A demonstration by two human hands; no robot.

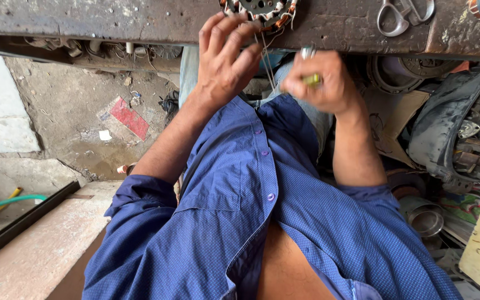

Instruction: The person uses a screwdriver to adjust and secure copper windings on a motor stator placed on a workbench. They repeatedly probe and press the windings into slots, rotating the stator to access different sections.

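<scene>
Blue shirt cloth fills the near view, both my forearms reaching up from it. My right hand is closed around a small yellow-green object, thin wires running from it up to the copper-wound stator on the workbench edge. My left hand spreads its fingers loosely against those windings. I judge the winding partly laid, loose leads left undone. Beyond, scissors lie on the grimy bench; dusty concrete floor sits below.
</scene>
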